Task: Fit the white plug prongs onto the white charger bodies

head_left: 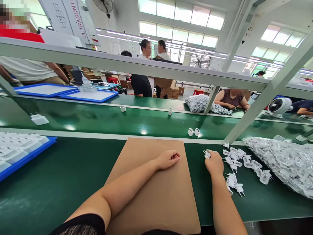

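Observation:
My left hand hovers over or rests on a brown cardboard sheet, its fingers curled inward with nothing visible in them. To the right of the sheet, my right hand is closed around a white plug piece whose metal pins point to the left. Beside that hand, several loose white plug pieces with pins lie scattered on the green bench. A large clear bag full of similar white pieces lies at the right.
A blue tray of white pieces stands at the left. Behind the bench runs a green belt carrying white adapters. A grey metal frame crosses in front. Co-workers, a small white fan and more trays are beyond.

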A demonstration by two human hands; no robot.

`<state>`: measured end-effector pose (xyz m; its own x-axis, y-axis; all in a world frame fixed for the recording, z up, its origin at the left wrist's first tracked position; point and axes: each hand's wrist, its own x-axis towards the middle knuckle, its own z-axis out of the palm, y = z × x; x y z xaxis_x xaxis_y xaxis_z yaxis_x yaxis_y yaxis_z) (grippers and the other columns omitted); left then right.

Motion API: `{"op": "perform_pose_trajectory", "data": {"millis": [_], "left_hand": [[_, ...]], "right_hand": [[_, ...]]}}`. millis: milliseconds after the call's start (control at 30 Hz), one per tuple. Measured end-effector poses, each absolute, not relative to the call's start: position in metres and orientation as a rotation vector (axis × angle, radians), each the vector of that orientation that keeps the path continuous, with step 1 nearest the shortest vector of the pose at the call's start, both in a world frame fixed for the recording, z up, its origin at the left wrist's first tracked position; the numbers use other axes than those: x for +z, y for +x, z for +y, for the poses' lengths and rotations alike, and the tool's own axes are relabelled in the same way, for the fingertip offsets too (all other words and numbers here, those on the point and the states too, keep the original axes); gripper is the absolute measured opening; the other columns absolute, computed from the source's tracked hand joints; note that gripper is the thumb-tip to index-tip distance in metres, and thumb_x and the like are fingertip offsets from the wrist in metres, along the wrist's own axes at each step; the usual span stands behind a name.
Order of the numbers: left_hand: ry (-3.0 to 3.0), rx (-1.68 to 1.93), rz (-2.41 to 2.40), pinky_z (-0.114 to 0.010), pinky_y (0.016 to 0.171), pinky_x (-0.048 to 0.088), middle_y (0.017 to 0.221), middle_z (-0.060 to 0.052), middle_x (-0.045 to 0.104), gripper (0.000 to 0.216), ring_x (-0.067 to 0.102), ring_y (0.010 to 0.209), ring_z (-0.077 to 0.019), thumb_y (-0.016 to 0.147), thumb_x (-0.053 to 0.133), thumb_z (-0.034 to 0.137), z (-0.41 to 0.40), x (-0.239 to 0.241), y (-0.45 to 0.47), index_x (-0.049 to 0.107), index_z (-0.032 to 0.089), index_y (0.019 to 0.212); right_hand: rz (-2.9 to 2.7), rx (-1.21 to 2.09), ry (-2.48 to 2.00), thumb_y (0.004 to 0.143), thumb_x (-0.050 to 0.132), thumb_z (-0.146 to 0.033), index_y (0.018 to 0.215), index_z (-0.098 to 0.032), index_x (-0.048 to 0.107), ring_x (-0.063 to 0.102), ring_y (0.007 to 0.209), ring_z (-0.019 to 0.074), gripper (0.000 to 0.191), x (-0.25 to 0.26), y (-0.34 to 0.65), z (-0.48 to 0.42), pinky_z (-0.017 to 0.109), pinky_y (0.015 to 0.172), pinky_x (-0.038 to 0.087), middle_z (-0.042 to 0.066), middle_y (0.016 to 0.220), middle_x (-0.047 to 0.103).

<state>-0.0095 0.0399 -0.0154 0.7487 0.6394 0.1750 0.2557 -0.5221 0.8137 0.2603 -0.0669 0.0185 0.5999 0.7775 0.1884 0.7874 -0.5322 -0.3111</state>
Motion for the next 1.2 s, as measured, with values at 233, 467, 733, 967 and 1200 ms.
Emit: {"op": "perform_pose_trajectory", "data": {"millis": [233, 467, 733, 967, 1200], "left_hand": [[2.026, 0.795, 0.925, -0.032, 0.077, 0.053, 0.095, -0.005, 0.07, 0.02, 0.063, 0.081, -0.0179, 0.094, 0.058, 0.033, 0.04, -0.026, -0.004, 0.067, 0.019, 0.104], [1.99, 0.848, 1.225, -0.037, 0.093, 0.053, 0.118, -0.01, 0.069, 0.033, 0.066, 0.099, -0.0223, 0.089, 0.066, 0.026, 0.091, -0.012, 0.042, 0.062, 0.017, 0.12], [1.949, 0.816, 1.409, -0.046, 0.113, 0.039, 0.145, -0.024, 0.058, 0.069, 0.048, 0.139, -0.0406, 0.074, 0.088, 0.032, 0.173, 0.013, 0.119, 0.059, 0.011, 0.133], [1.982, 0.778, 1.272, -0.029, 0.083, 0.049, 0.105, -0.006, 0.074, 0.046, 0.067, 0.091, -0.0197, 0.077, 0.088, 0.034, 0.162, 0.013, 0.095, 0.067, 0.017, 0.114], [1.988, 0.836, 1.043, -0.027, 0.063, 0.045, 0.084, 0.0, 0.068, 0.053, 0.059, 0.07, -0.0155, 0.066, 0.091, 0.057, 0.058, -0.003, 0.013, 0.064, 0.02, 0.093]], "right_hand": [[-1.134, 0.298, -1.677, 0.086, 0.054, -0.036, 0.112, -0.014, 0.072, 0.066, 0.102, 0.0277, 0.039, 0.006, 0.224, -0.049, 0.043, 0.093, 0.054, 0.017, 0.116, 0.07], [-0.744, 1.059, -1.239, 0.063, 0.08, -0.04, 0.097, -0.015, 0.073, 0.065, 0.066, 0.0168, 0.042, -0.016, 0.181, -0.037, 0.031, 0.063, 0.054, 0.005, 0.081, 0.074], [-0.575, 1.154, -1.078, 0.06, 0.088, -0.027, 0.094, -0.021, 0.067, 0.076, 0.089, 0.0241, 0.04, -0.012, 0.198, -0.03, 0.04, 0.083, 0.063, 0.005, 0.09, 0.076], [-0.52, 1.277, -1.059, 0.069, 0.086, -0.031, 0.098, -0.022, 0.069, 0.076, 0.09, 0.0205, 0.035, -0.01, 0.203, -0.035, 0.03, 0.075, 0.06, 0.005, 0.095, 0.078], [-0.604, 1.266, -1.103, 0.062, 0.087, -0.04, 0.095, -0.022, 0.071, 0.071, 0.085, 0.0182, 0.04, -0.006, 0.191, -0.04, 0.028, 0.072, 0.054, 0.004, 0.096, 0.077]]}}
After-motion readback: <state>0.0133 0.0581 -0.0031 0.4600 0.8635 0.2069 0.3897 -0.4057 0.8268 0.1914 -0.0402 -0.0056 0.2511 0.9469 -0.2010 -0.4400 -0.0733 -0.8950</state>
